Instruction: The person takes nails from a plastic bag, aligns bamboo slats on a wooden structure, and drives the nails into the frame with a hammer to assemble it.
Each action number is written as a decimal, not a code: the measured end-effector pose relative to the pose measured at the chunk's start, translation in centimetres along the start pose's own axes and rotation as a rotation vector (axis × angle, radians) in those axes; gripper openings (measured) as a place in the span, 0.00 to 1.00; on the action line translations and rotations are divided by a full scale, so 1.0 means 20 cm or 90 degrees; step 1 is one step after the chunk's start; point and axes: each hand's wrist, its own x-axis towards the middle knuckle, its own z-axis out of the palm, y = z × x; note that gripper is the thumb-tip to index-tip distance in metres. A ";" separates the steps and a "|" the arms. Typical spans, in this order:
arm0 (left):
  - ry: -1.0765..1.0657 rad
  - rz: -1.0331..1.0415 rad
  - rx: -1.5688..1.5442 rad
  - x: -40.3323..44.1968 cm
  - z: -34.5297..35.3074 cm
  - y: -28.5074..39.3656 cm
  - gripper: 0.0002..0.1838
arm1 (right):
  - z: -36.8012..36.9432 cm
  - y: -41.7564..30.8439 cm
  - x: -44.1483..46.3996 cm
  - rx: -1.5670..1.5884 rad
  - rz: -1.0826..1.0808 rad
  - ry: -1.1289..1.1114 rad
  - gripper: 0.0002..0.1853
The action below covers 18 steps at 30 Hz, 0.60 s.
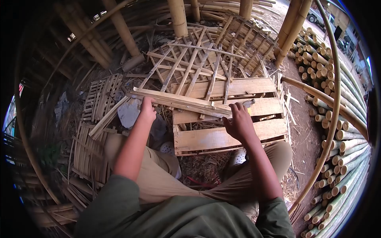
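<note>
A small bundle of long, flat bamboo slats [182,100] lies crosswise in front of me, over the near edge of a lattice. My left hand [148,108] is closed around the slats near their left end. At the other end, my right hand [240,122] grips them with curled fingers, which are partly hidden. Under the right part of the bundle is a low bench of wooden planks [230,135]. Just beyond my right hand, a small object with a grey end and some yellow [249,103] rests on the planks; its kind is unclear.
Behind the bench leans a lattice of crossed bamboo strips [193,65]. Slatted panels [101,99] and loose strips lie at my left. Stacked bamboo poles [341,146] fill the right side. Upright bamboo posts [177,18] stand at the back, and a curved pole [337,79] crosses the right side.
</note>
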 end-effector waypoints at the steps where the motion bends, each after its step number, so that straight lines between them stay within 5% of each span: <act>1: -0.058 -0.029 -0.013 -0.04 -0.01 -0.03 0.26 | 0.03 0.03 0.02 -0.027 -0.025 -0.043 0.28; 4: -0.153 -0.166 -0.092 0.02 -0.01 -0.14 0.31 | 0.16 0.13 0.03 -0.091 -0.059 -0.064 0.36; 7: -0.327 -0.106 -0.140 0.02 0.03 -0.20 0.33 | 0.27 0.19 0.03 -0.088 0.009 -0.148 0.45; 18: -0.273 0.028 -0.237 0.11 0.16 -0.37 0.24 | 0.35 0.23 -0.05 -0.104 0.119 -0.204 0.47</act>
